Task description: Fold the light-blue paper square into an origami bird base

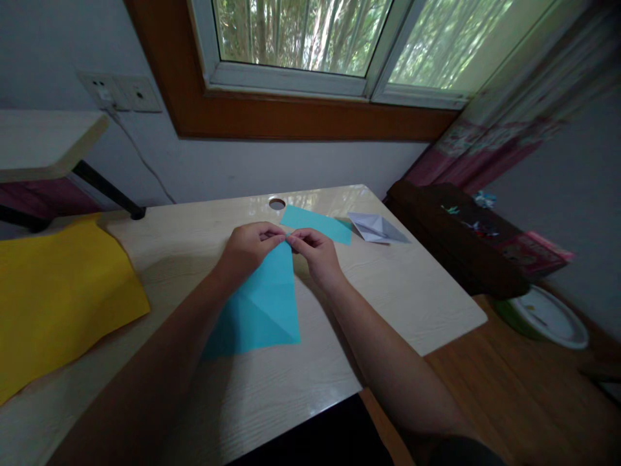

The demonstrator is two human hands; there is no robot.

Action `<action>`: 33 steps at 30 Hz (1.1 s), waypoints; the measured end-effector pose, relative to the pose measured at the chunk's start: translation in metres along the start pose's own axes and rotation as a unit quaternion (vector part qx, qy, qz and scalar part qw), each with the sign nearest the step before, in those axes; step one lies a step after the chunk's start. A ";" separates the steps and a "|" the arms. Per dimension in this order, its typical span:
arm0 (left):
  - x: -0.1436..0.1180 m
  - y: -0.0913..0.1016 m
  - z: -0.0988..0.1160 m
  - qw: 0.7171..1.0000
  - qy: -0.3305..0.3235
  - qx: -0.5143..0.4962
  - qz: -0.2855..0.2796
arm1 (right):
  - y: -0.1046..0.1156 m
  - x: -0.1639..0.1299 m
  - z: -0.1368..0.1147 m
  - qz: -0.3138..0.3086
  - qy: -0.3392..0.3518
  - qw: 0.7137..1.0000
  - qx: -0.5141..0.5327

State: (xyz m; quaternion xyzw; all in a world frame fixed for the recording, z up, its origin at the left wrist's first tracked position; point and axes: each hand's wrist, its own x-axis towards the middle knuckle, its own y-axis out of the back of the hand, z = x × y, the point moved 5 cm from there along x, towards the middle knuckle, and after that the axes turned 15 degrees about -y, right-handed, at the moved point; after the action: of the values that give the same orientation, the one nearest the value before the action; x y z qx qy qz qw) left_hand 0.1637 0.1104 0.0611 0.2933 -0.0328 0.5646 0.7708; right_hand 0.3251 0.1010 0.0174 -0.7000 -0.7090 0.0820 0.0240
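A sheet of light blue paper (266,304) with crease lines hangs down toward me over the table. Its upper edge is pinched by my left hand (252,249) and, right beside it, my right hand (315,252). The fingertips of both hands nearly meet at the top corner and hide it. Just beyond my hands lies a blue paper strip (320,224). To the right of the strip rests a folded white paper (378,228), with pointed ends.
The pale wooden table (402,291) has a round hole (277,204) near its back edge. Yellow material (63,298) covers the left side. A raised shelf (43,142) stands at the far left. A dark cabinet (436,226) and a round white-topped bin (548,317) are on the right.
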 end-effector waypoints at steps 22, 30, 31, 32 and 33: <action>-0.001 -0.004 -0.004 0.999 -0.010 -0.030 0.021 | 0.003 0.002 0.003 0.001 0.017 1.000 0.017; -0.001 -0.005 -0.011 0.997 0.013 -0.070 0.010 | 0.003 0.003 0.003 0.010 0.003 1.000 0.022; -0.001 -0.006 -0.011 0.997 0.011 -0.074 0.009 | 0.003 0.004 0.004 0.004 -0.001 1.000 0.026; 0.000 -0.006 -0.012 0.997 0.009 -0.075 0.009 | 0.002 0.004 0.005 -0.003 -0.006 1.000 0.028; 0.000 -0.006 -0.012 0.997 0.008 -0.074 0.009 | 0.002 0.004 0.007 -0.011 -0.010 0.999 0.029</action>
State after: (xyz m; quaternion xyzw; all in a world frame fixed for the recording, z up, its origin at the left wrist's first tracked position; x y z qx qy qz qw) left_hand 0.1655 0.1148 0.0488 0.2305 -0.0704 0.5698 0.7857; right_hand 0.3255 0.1048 0.0103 -0.6904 -0.7140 0.1092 0.0386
